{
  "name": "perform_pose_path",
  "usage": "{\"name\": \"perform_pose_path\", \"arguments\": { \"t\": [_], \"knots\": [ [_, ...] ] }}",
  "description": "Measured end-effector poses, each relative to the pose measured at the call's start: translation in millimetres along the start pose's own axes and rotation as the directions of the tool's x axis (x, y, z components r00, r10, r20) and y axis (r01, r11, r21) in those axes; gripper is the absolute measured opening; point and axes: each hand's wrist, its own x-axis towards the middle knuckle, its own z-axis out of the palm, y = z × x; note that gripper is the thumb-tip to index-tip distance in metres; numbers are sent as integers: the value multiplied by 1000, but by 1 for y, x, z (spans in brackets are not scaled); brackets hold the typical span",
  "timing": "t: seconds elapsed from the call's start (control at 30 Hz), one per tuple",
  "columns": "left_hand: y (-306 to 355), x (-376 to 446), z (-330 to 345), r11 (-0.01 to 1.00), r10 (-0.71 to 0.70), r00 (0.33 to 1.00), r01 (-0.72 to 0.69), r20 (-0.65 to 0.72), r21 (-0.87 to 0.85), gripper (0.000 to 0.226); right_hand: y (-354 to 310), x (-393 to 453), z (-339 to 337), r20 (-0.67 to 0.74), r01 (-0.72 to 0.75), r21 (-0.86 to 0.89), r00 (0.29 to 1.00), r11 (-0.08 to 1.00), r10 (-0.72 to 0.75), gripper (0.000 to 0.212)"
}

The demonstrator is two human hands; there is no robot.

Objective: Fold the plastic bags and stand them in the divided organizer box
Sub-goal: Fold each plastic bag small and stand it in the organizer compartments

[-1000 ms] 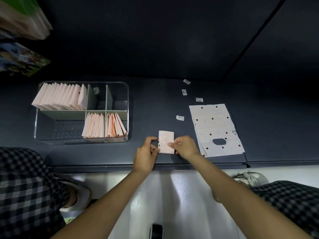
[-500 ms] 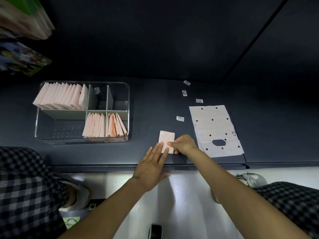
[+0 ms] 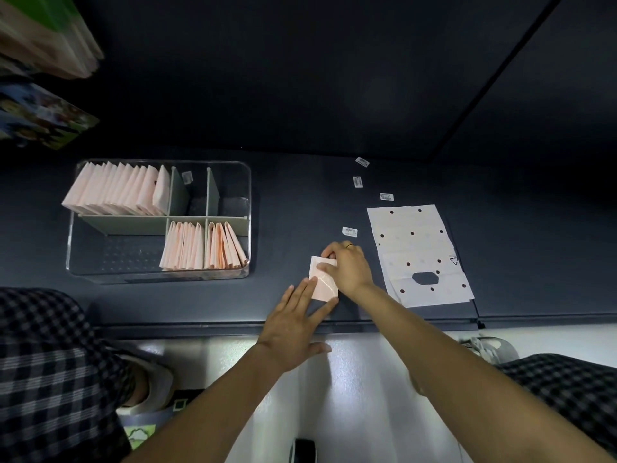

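Dark blue-grey tabletop point(image 3: 300, 195) fills the middle of the head view, its near edge running across the picture just below the hands, with a pale floor point(image 3: 360, 396) beyond that edge and checked trouser legs point(image 3: 50, 379) at both lower corners. Behind the table rises a dark wall.

Near the table's front edge lies a small folded pink bag point(image 3: 322, 279). The left hand point(image 3: 297, 325) is spread flat, fingers together and stretched forward, with its fingertips pressing the bag's lower left part while the palm hangs over the table edge. The right hand point(image 3: 347, 265) curls over the bag's upper right corner, thumb and forefinger pinching that corner; a ring shows on one finger.

To the left, well apart from the hands, sits a clear divided box point(image 3: 75, 262). Its far left compartment holds a long row of folded pink bags point(image 3: 113, 190) standing on edge, and two near compartments on the right hold shorter rows point(image 3: 203, 245). The near left compartment and the two far right compartments look bare of bags; a small label point(image 3: 187, 178) shows in one of them. Open tabletop lies between the box and the hands.

Just right of the right wrist lies a flat stack of white bags point(image 3: 420, 248) with dark dots and an oval handle hole, reaching close to the front edge. Four small white stickers point(image 3: 350, 231) are scattered on the table beyond the hands. At upper left, stacked packets point(image 3: 46, 35) jut into the picture.
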Motion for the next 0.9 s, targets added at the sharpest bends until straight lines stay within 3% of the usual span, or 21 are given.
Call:
{"name": "perform_pose_path", "arguments": {
  "t": [0.13, 0.2, 0.27, 0.37, 0.5, 0.57, 0.67, 0.73, 0.83, 0.9],
  "knots": [
    [1, 2, -11, 927, -119, 986, 68, -118, -369, 56, -1, 4, 0, 7, -92, 121, 996, 988, 92, 8],
    [4, 5, -17, 771, -309, 938, 150, -157, -619, 51, 3, -1, 2, 19, -104, 146, 995, 984, 102, 10],
    [5, 10, -23, 564, -491, 865, 223, -106, -795, 56, 7, -10, 5, 7, -110, 234, 994, 966, 112, 9],
    [3, 17, -31, 288, -606, 792, 310, 78, -906, 59, 10, -29, 5, -7, -123, 526, 989, 842, 149, 8],
    [-2, 12, -36, 128, -612, 765, 347, 201, -929, 26, 6, -50, 0, 3, -112, 714, 988, 692, 157, 13],
    [-6, 6, -44, 176, -612, 769, 361, 186, -916, 12, 4, -58, -6, -33, -78, 660, 991, 748, 132, 11],
    [-17, 0, -70, 576, -489, 869, 386, 75, -721, 8, -5, -67, -16, -109, 94, 376, 992, 922, -57, 34],
    [-26, -2, -96, 769, -352, 935, 315, 43, -557, 12, -18, -72, -22, -73, 238, 198, 971, 951, -228, 39],
    [-44, -6, -134, 886, -207, 977, 210, 51, -413, 14, -41, -77, -24, -36, 297, 18, 955, 955, -296, 16],
    [-59, -9, -154, 918, -138, 989, 148, 53, -367, 12, -54, -78, -24, -60, 248, 62, 968, 967, -244, 11]
  ]
}}
